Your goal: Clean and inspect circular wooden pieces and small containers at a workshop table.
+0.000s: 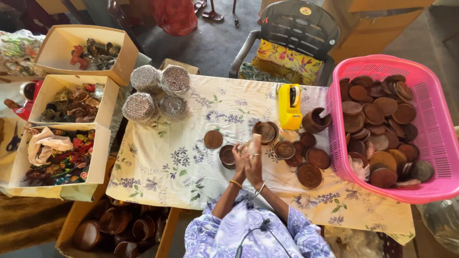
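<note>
Pale and small, a rounded piece [255, 142] sits pressed between our left hand [240, 162] and right hand [254, 162], raised just above the middle of the worktop [172, 167] toward its near edge. To do this well, we judge both palms should press evenly so it cannot slip onto the brown wooden discs [287, 150] below. Each grip is closed flat against the piece, fingers together; what it is exactly, we cannot tell.

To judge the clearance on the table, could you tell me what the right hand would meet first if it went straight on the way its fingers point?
The right hand points up the table; likely first is the round wooden lid just beyond its fingertips, though depth is unclear.
</note>
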